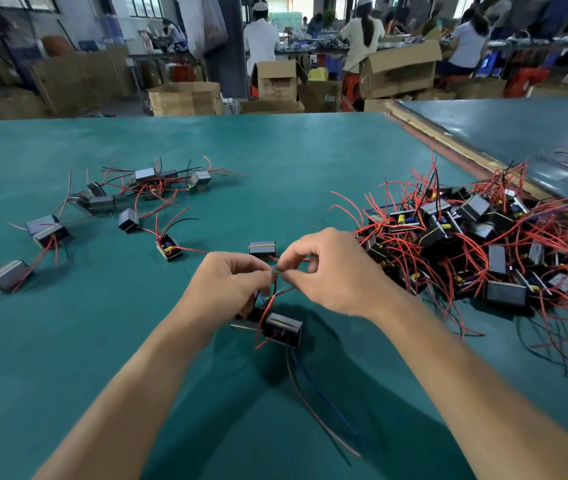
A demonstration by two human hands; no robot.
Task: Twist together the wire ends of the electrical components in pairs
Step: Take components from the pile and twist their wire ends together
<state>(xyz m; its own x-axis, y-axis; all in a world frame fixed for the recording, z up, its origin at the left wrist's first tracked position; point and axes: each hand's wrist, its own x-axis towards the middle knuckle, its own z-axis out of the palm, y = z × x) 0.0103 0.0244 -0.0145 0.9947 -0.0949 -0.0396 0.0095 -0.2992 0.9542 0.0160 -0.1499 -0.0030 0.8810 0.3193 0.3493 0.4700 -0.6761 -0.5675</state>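
Left hand (230,278), right hand (324,268) pinching wire ends (277,270), two components (280,328) beneath, tangled pile (466,244) right, scattered units (144,188) left

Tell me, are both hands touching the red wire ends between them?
Touching. Head view: the left hand and the right hand both pinch the red wire ends between their fingertips.

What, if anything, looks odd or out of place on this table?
Nothing looks broken or spilled. The only untidy spot is the pile of components on the right of the green table, its red wires tangled and sprawling. The left hand and right hand pinch wire ends together, as the job requires.
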